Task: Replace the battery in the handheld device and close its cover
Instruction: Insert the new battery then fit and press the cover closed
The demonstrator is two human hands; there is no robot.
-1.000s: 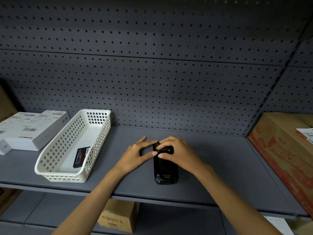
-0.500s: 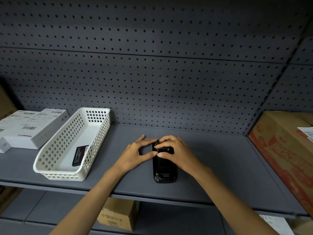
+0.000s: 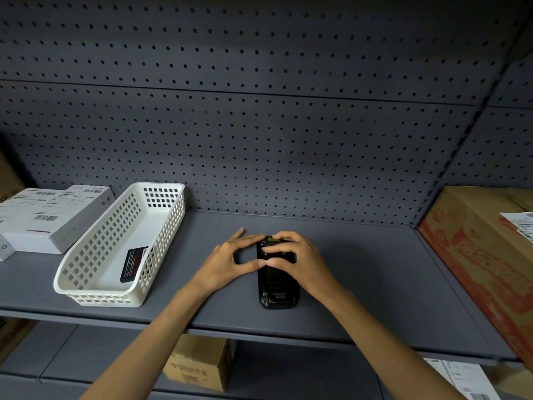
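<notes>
Two bare hands work at the far end of a black, oblong plastic handheld device lying face down, lengthwise, near the middle of a grey metal shelf. The left hand touches the device's left edge, forefinger and thumb spread in a relaxed arc with the thumb tip laid against the casing, gripping nothing. The right hand curls over the top of the device, fingers bent across its far end and thumb pressed on its back, so it holds the device itself. The step in hand appears to be the work on the back cover at that end; whether the cover is being released or pressed home cannot be told, as the hands hide the seam. A small yellow mark and two bright screw-like dots show between the fingers; the near end carries a moulded recess and rounded corners. A flat black battery pack with a red-edged label lies in the white perforated plastic basket well to the left. If that pack is the fresh one, the next move likely calls for freeing the cover with steady thumb pressure while the other hand keeps the device from sliding on the smooth shelf.
</notes>
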